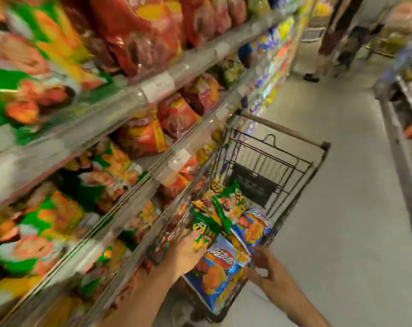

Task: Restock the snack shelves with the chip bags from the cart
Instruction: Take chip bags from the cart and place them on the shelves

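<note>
Your left hand [192,250] grips a green bag [208,226] in the cart [292,182]; your right hand [266,265] pinches a blue bag [220,272] there: light, crushable, slick, so hold the edges

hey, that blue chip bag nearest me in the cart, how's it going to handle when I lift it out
The blue chip bag looks puffed with air, so it is probably light for its size. Its glossy film may slip, so the right hand at its edge should pinch firmly. Held by one edge it would likely sag and crinkle, and chips crush easily, so the left hand could support it.
</note>
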A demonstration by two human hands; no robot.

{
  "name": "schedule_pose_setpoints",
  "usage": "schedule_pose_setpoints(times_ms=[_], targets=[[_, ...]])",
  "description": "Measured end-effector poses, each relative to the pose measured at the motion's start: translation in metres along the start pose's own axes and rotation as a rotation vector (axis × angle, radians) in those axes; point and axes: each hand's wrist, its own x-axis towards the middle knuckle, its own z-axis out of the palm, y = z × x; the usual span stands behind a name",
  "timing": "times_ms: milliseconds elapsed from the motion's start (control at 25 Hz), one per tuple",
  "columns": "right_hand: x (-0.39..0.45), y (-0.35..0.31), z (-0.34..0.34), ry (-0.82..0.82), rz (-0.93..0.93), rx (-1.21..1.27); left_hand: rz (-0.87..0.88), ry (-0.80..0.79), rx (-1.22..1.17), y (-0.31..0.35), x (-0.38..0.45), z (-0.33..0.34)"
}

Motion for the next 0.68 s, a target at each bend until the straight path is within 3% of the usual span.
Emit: schedule_pose_setpoints(times_ms=[160,680], targets=[[0.043,0.011,0.005,0.063,0.213,0.055,-0.061,-0.17,-0.104,-0.005,0.075,0.009],[0.222,0.033,-0.007,0.262,0.613,0.327,-0.053,-0.237,0.156,0.044,0.238,-0.007]])
